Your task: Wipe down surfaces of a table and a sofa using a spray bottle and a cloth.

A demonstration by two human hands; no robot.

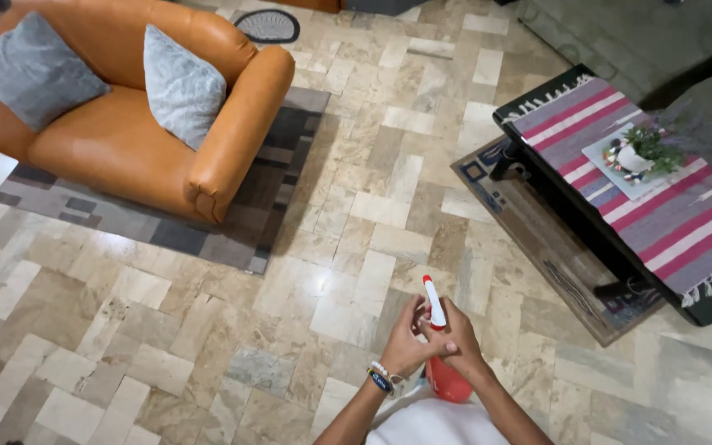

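While both hands (430,342) clasp its neck, the red plastic spray bottle (445,375) with white nozzle looks light, rigid, slightly slippery.

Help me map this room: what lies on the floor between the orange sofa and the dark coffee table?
In the head view, only bare stone-tile floor lies between the orange sofa and the coffee table; each stands on its own rug.

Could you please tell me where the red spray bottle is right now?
In the head view, the red spray bottle sits low and centre, held between the left hand and right hand above the tiled floor.
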